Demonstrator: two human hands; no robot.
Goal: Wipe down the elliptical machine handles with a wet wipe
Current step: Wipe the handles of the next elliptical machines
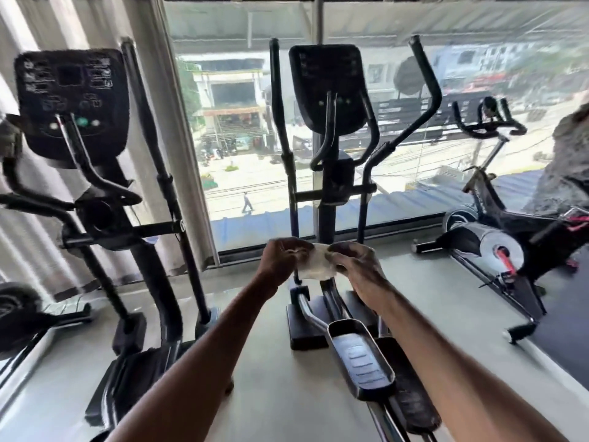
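Observation:
Both my hands hold a white wet wipe [316,264] stretched between them at chest height. My left hand [282,256] pinches its left edge and my right hand [355,261] pinches its right edge. Straight ahead stands a black elliptical machine with a console [328,87]. Its long left handle [277,100] and long right handle [427,90] rise on either side of the console, beyond my hands. Two short inner grips [323,145] curve below the console. Neither hand touches a handle.
A second elliptical [73,103] stands at the left with its own handles. A spin bike [497,224] sits at the right, beside a person's shoulder [570,161]. The foot pedal [360,355] lies below my arms. A large window is behind the machines.

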